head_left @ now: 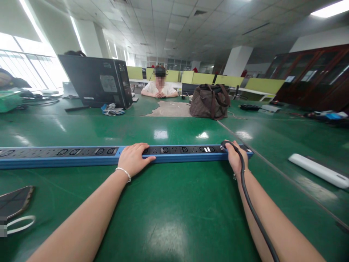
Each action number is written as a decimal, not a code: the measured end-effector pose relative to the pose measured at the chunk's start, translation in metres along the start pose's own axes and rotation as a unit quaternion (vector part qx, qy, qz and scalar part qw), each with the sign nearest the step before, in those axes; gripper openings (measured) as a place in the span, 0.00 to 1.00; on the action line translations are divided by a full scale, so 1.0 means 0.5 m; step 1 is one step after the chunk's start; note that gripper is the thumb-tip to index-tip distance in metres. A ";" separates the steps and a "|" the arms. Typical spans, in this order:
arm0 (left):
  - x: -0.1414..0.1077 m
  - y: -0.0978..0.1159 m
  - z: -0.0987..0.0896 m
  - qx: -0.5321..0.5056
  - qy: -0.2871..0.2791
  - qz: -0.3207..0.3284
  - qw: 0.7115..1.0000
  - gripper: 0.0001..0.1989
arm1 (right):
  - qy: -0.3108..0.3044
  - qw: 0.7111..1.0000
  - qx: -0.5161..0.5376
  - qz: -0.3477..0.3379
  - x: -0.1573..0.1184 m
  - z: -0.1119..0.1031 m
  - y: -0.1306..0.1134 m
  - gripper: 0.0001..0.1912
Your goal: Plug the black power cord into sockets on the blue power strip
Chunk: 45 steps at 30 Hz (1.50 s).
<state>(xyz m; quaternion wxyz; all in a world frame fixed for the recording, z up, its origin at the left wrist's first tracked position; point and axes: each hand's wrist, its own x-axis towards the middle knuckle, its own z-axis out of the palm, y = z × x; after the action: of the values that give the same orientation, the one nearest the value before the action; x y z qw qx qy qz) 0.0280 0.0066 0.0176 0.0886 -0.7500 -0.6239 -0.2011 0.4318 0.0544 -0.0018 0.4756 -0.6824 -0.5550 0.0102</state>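
A long blue power strip [174, 158] with a black face and several sockets lies across the green table. My left hand [133, 157] grips it near the middle, fingers over the top and thumb along its front side. Close to the strip's right end, my right hand [236, 156] is closed around a black power plug [226, 143]. The plug is tilted, its metal prongs pointing left just above the sockets; whether it touches the strip I cannot tell. Its black cable [249, 203] runs down over my right forearm.
A phone [15, 201] lies at the left edge, a white bar-shaped object [319, 170] at the right. Farther back are a black computer case [95, 82], gloves [112, 110] and a brown bag [209, 102]. A person [159, 87] sits across the table.
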 end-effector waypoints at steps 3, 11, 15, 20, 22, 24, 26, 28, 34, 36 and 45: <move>-0.001 -0.001 0.000 -0.001 -0.004 0.001 1.000 0.26 | -0.021 0.998 -0.044 0.025 -0.006 0.002 -0.023 0.19; -0.001 0.002 -0.002 0.003 -0.010 -0.006 1.000 0.26 | -0.014 0.992 -0.120 -0.022 -0.014 0.018 -0.024 0.19; -0.001 0.001 -0.001 -0.002 -0.011 -0.002 1.000 0.26 | -0.001 0.987 -0.154 -0.044 -0.028 0.021 -0.027 0.20; -0.001 -0.001 0.002 0.003 -0.003 0.007 1.000 0.26 | 0.010 0.981 -0.177 -0.080 -0.042 0.010 -0.020 0.22; -0.001 -0.001 0.002 0.004 0.000 0.009 1.000 0.26 | 0.016 0.980 -0.179 -0.080 -0.042 0.009 -0.016 0.22; -0.001 -0.001 0.002 0.003 -0.002 0.007 1.000 0.26 | 0.019 0.980 -0.181 -0.080 -0.039 0.010 -0.014 0.21; -0.001 -0.001 0.001 0.003 -0.004 0.004 1.000 0.26 | 0.010 0.980 -0.185 -0.077 -0.035 0.011 -0.013 0.21; -0.001 0.000 0.001 0.005 -0.007 0.003 1.000 0.26 | -0.004 0.980 -0.190 -0.064 -0.033 0.010 -0.015 0.20; -0.001 -0.001 0.000 -0.003 -0.008 0.002 1.000 0.27 | 0.003 0.982 -0.181 -0.059 -0.041 0.007 -0.020 0.21; -0.001 0.000 -0.001 -0.005 -0.011 0.001 1.000 0.27 | 0.008 0.982 -0.180 -0.060 -0.044 0.009 -0.019 0.21; -0.001 0.002 -0.002 0.001 -0.013 0.000 1.000 0.27 | 0.022 0.983 -0.164 -0.078 -0.044 0.020 -0.017 0.20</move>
<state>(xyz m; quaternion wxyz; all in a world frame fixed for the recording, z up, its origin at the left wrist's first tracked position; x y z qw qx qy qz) 0.0287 0.0056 0.0187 0.0810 -0.7522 -0.6253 -0.1913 0.4116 0.0435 -0.0128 0.3688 -0.7056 -0.5903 -0.1329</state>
